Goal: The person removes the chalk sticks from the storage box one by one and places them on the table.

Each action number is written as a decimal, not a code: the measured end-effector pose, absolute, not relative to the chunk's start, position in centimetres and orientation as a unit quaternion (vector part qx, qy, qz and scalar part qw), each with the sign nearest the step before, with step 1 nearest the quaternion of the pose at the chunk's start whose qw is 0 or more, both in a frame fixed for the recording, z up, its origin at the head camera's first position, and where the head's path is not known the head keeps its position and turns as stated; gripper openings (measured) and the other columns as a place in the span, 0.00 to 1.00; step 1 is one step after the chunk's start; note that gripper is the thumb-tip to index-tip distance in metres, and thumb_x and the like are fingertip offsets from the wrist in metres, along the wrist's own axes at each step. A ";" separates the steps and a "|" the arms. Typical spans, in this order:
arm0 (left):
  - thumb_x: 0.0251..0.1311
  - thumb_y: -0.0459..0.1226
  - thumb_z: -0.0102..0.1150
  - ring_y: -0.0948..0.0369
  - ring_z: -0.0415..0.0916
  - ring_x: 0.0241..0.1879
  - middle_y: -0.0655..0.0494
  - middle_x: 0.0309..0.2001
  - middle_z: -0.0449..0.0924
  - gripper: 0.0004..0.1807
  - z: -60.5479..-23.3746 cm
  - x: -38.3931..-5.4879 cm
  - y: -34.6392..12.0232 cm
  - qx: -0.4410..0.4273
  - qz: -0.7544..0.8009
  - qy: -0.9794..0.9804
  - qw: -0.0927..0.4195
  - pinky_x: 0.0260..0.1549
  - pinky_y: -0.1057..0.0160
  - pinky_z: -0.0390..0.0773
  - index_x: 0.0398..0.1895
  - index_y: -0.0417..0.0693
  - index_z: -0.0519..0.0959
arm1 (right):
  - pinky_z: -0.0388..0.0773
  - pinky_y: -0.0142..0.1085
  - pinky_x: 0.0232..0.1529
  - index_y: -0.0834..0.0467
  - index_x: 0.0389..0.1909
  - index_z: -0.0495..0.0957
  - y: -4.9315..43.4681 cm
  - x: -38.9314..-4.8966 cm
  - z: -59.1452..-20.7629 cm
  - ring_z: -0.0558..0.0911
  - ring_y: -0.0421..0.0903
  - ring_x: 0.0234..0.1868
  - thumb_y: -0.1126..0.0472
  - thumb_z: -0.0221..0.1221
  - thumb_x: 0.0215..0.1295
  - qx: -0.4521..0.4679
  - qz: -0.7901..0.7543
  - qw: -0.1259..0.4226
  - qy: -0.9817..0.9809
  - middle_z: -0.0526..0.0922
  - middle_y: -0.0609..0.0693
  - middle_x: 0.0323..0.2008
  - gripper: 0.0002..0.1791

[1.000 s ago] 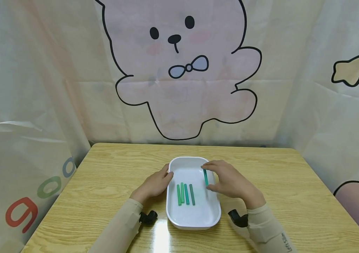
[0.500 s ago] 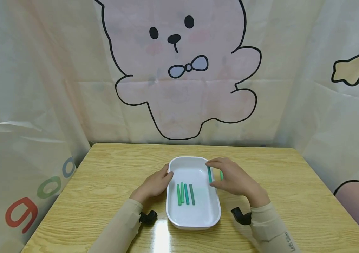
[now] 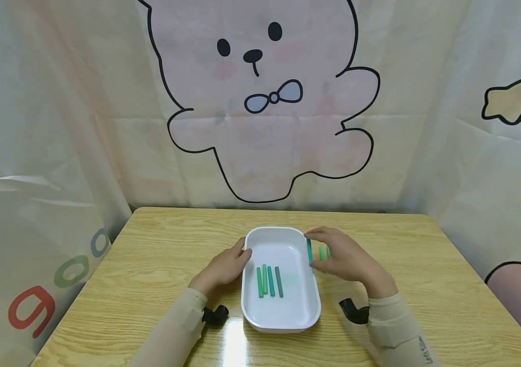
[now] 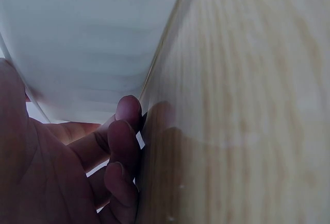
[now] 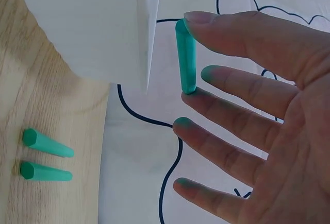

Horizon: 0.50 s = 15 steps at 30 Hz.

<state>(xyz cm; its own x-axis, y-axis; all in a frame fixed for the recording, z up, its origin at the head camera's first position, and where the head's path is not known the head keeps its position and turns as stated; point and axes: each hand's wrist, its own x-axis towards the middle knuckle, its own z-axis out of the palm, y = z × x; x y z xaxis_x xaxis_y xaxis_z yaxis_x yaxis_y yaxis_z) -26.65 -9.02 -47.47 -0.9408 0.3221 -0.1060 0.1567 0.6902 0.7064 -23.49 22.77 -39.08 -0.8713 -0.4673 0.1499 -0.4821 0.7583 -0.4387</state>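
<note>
The left hand (image 3: 222,266) grips the tray (image 3: 294,306), likely steadying it; at its right side, the half-spread right hand (image 3: 346,261) pinches a green stick (image 5: 186,56) endwise.

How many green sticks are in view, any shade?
7: four slim green sticks lie in the white rectangular tray, one teal-green stick is pinched in the right hand, two light-green sticks lie on the wooden table. The hand may hide more.
</note>
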 end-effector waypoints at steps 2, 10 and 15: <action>0.80 0.56 0.33 0.49 0.79 0.65 0.48 0.68 0.78 0.31 -47.5 -26.6 -9.0 0.131 0.370 0.913 0.109 0.63 0.42 0.76 0.82 0.59 0.58 | 0.74 0.60 0.64 0.59 0.67 0.77 22.9 -23.5 -39.0 0.76 0.61 0.68 0.58 0.75 0.58 0.253 0.244 0.016 -0.936 0.79 0.55 0.66 0.35; 0.80 0.55 0.33 0.48 0.77 0.67 0.48 0.69 0.77 0.31 -47.3 -26.6 -8.9 0.131 0.370 0.914 0.107 0.66 0.41 0.73 0.81 0.59 0.59 | 0.74 0.62 0.63 0.60 0.67 0.77 23.6 -23.7 -39.0 0.76 0.64 0.67 0.58 0.75 0.59 0.251 0.241 0.018 -0.937 0.79 0.59 0.66 0.34; 0.80 0.55 0.32 0.48 0.76 0.68 0.48 0.69 0.77 0.31 -47.2 -26.5 -8.9 0.129 0.374 0.912 0.110 0.66 0.41 0.72 0.81 0.60 0.59 | 0.73 0.63 0.64 0.60 0.68 0.77 24.0 -23.8 -39.1 0.75 0.65 0.68 0.57 0.74 0.60 0.244 0.243 0.012 -0.939 0.78 0.60 0.67 0.34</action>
<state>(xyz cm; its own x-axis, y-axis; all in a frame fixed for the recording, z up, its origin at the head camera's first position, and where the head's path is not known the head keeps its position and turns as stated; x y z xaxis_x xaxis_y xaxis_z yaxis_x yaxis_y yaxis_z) -26.52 -8.94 -47.23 -0.9424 0.3179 -0.1042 0.1531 0.6868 0.7106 -23.82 23.98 -39.09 -0.8809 -0.4520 0.1404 -0.4633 0.7626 -0.4514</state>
